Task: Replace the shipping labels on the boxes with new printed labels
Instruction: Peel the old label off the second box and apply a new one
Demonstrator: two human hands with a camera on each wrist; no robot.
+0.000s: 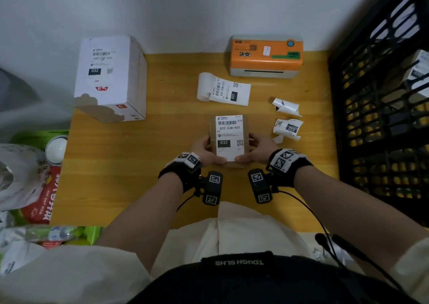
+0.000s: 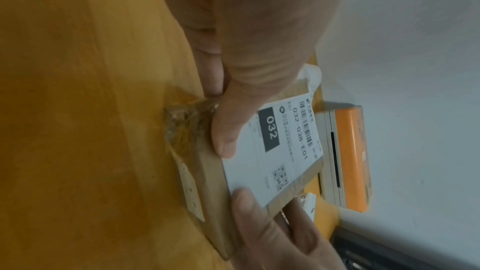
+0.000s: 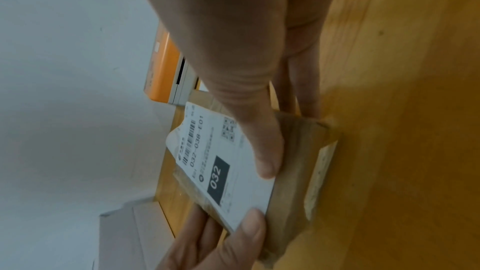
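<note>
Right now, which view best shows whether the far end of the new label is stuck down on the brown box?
The right wrist view: the label visibly lifts and curls off the brown box at its barcode end. The head view shows it straight from above, so any lift is hidden. The left wrist view shows that end small and far off.

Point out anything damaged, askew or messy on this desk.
Two crumpled peeled labels lie loose right of the brown box. The white box looks torn along its lower front. The new label sits straight.
</note>
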